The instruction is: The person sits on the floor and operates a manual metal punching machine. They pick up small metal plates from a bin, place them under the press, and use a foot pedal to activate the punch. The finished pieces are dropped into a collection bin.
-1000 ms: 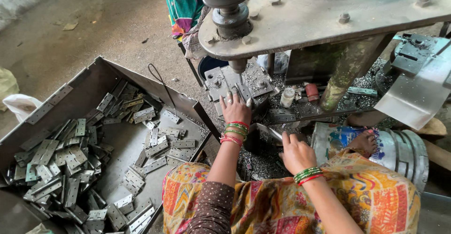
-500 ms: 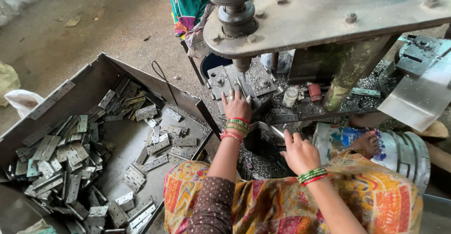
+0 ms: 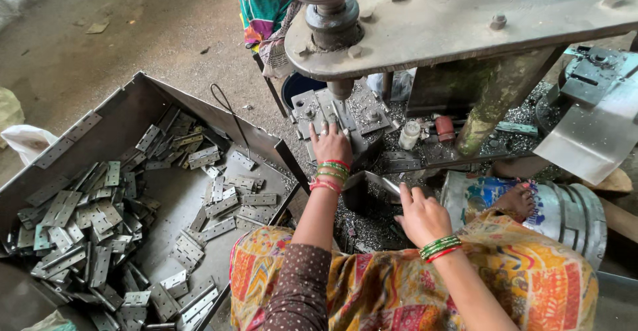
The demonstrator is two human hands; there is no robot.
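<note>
While the person is sitting low beside a heavy metal press point(image 3: 465, 25), the left hand point(image 3: 330, 143) is lying palm down on the die block point(image 3: 332, 115) directly under the ram point(image 3: 341, 88), with the fingers spread and their tips pressing on a flat metal piece there; whether that piece is pinched or only steadied, I cannot tell. Green and red bangles point(image 3: 330, 175) are ringing the left wrist. The right hand point(image 3: 420, 217) is hovering lower and nearer the body, fingers loosely curled over a thin metal strip point(image 3: 384, 183) that is slanting across the bench edge just beside a dark container point(image 3: 362, 198); the fingertips are meeting the strip's end, though the grip itself is hidden behind the knuckles. A similar set of bangles point(image 3: 440, 246) is circling the right wrist. Metal shavings point(image 3: 372, 231) are littering the surface between the two hands. To the left, a large sheet-metal tray point(image 3: 133, 105) is holding a heap of grey hinge plates point(image 3: 93, 224), well apart from both hands. Behind the die block, a small white bottle point(image 3: 410, 134) and a red cylinder point(image 3: 444, 129) are standing close together near the press column point(image 3: 495, 98). To the right, a bare foot point(image 3: 515, 201) is resting against a shiny metal drum point(image 3: 565, 211). A second person in bright cloth point(image 3: 262, 5) is showing partly at the top edge.
</note>
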